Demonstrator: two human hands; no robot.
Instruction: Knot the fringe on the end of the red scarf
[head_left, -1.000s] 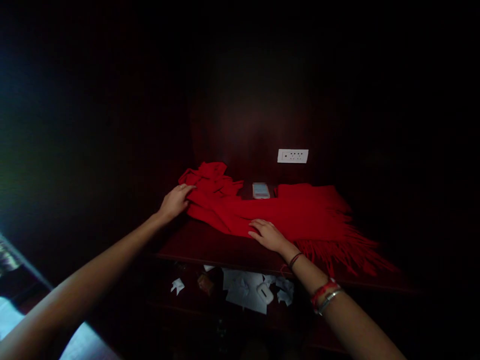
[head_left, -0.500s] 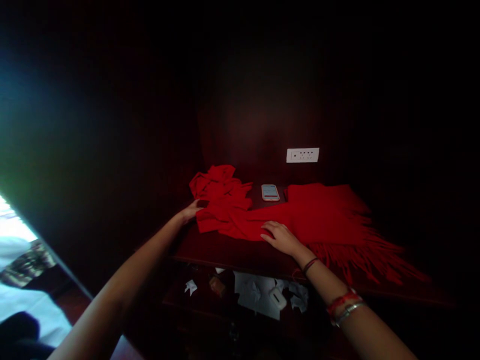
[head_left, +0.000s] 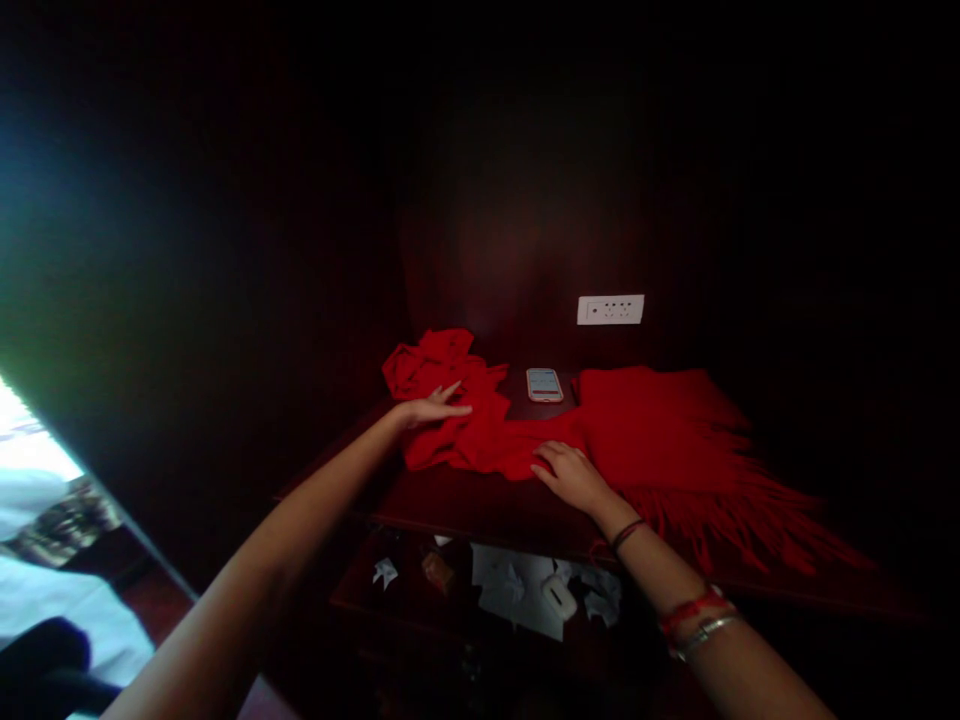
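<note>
A red fringed scarf point(head_left: 652, 430) stretches across a dark wooden shelf point(head_left: 450, 505). Its right part lies fairly flat, fringe hanging toward the front right, while the left part is bunched in a loose heap. My left hand point(head_left: 431, 410) is over the crumpled part, fingers apart and pointing right, with nothing visible in its grasp. Resting on the middle stretch of cloth is my right hand point(head_left: 574, 475), palm down with fingers spread and slightly bent. A phone point(head_left: 544, 385) with a lit screen lies behind the scarf.
A white socket plate point(head_left: 610, 310) is on the back wall. Below, an open drawer or lower shelf holds paper scraps point(head_left: 517, 590), a white oval item point(head_left: 559, 597) and a small brownish block point(head_left: 437, 572). A dark panel point(head_left: 225, 300) stands at left.
My left hand has moved right and inward from the left edge of the cloth onto the heap, and the cloth's left end is more bunched. My right hand stays on the scarf.
</note>
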